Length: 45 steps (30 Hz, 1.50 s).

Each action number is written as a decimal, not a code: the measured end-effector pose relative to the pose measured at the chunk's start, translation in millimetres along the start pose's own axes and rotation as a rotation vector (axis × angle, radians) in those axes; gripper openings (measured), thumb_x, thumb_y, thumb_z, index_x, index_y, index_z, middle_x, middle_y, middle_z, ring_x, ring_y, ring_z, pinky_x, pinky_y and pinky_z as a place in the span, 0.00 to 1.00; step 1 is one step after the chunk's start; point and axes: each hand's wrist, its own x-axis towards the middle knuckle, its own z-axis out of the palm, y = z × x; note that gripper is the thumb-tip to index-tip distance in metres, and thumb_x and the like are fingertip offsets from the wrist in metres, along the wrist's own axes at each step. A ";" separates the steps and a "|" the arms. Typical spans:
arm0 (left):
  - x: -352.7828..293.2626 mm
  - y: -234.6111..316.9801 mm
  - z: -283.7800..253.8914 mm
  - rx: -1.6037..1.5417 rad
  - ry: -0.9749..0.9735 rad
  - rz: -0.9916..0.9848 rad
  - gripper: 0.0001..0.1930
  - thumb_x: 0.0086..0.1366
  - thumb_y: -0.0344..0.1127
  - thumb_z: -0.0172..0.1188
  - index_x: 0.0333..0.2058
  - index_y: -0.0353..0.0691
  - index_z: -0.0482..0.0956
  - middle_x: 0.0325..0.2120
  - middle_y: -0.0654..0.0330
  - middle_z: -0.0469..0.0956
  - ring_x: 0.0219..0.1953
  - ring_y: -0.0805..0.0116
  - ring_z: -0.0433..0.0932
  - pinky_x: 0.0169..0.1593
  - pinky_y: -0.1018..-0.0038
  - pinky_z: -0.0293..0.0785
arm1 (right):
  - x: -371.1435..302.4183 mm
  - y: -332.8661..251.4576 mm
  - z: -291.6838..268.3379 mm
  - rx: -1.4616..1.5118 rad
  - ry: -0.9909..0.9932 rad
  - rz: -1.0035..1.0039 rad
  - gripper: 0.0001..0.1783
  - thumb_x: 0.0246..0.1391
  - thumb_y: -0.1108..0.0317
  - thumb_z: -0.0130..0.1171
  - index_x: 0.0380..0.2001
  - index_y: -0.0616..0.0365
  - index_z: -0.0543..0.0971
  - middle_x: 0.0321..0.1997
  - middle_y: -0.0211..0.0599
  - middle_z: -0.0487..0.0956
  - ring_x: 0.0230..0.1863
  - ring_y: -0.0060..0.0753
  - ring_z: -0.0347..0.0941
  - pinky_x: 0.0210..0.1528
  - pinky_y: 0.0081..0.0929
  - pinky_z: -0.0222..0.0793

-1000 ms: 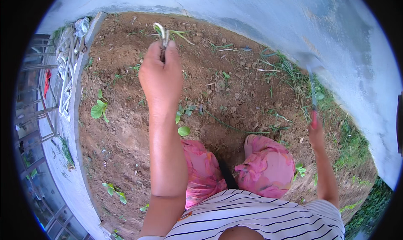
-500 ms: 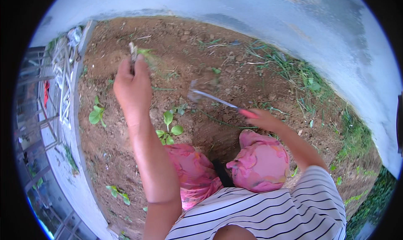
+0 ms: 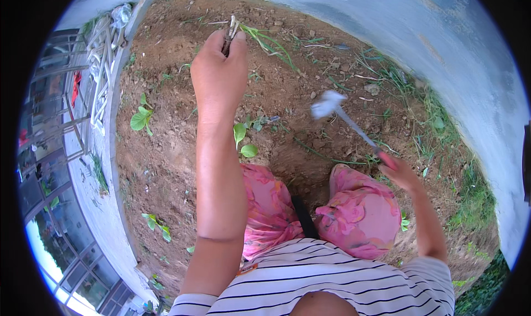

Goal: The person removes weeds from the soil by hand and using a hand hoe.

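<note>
My left hand point(image 3: 220, 75) reaches to the far side of the soil patch, closed around a small clump of pale stalks point(image 3: 232, 26). Long green blades point(image 3: 271, 44) trail to the right of the clump; they look joined to it. On the right, my right hand point(image 3: 402, 175) grips the red handle of a small hoe point(image 3: 357, 128). Its grey shaft slants up and left to a metal head, blurred by motion, over the brown soil point(image 3: 287, 103). Whether the head touches the ground, I cannot tell.
Broad-leaved seedlings point(image 3: 141, 118) grow at the left, with another point(image 3: 249, 150) just beyond my pink-clad knees. Grass point(image 3: 437, 122) lines the foot of a pale wall point(image 3: 442, 45). A concrete curb point(image 3: 117, 172) edges the left side, with white pipes point(image 3: 99, 67) beyond it.
The hoe has swung to the right, away from my left hand, its head now farther right. My left hand, still holding the clump, has moved farther out and right. The whole view has shifted.
</note>
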 end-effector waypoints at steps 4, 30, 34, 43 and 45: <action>3.7 1.7 1.5 -0.023 0.021 -0.015 0.14 0.59 0.43 0.55 0.30 0.36 0.77 0.20 0.63 0.77 0.23 0.79 0.72 0.29 0.79 0.67 | 121.8 -59.5 63.3 -0.243 0.237 -0.619 0.18 0.46 0.56 0.58 0.32 0.60 0.70 0.26 0.51 0.74 0.31 0.57 0.71 0.34 0.45 0.65; -5.5 -1.0 2.9 -0.015 0.016 0.106 0.14 0.59 0.44 0.54 0.28 0.37 0.76 0.17 0.63 0.74 0.20 0.77 0.69 0.27 0.76 0.66 | 84.0 -3.5 81.1 -0.387 0.150 -0.472 0.16 0.45 0.59 0.58 0.33 0.58 0.71 0.30 0.51 0.76 0.34 0.56 0.72 0.36 0.45 0.68; -2.6 3.1 -1.4 -0.032 0.034 -0.011 0.14 0.59 0.43 0.54 0.28 0.37 0.76 0.19 0.62 0.76 0.21 0.77 0.70 0.27 0.76 0.67 | 139.9 -137.8 113.1 -0.319 0.210 -0.547 0.16 0.46 0.60 0.57 0.33 0.60 0.71 0.29 0.54 0.76 0.33 0.57 0.73 0.37 0.46 0.68; -2.3 -7.2 -11.8 -0.002 0.082 0.046 0.13 0.59 0.42 0.53 0.28 0.37 0.75 0.19 0.53 0.74 0.23 0.56 0.73 0.31 0.65 0.68 | 122.7 -101.4 96.3 -0.540 0.018 -0.553 0.16 0.45 0.59 0.58 0.32 0.60 0.71 0.30 0.52 0.75 0.35 0.56 0.72 0.38 0.46 0.68; -2.2 -10.5 -8.0 -0.017 0.075 0.039 0.13 0.59 0.42 0.53 0.28 0.37 0.75 0.19 0.53 0.75 0.24 0.56 0.74 0.31 0.65 0.68 | 94.0 -63.5 73.5 -0.506 0.036 -0.527 0.15 0.44 0.60 0.58 0.30 0.59 0.70 0.27 0.52 0.74 0.33 0.55 0.72 0.36 0.46 0.66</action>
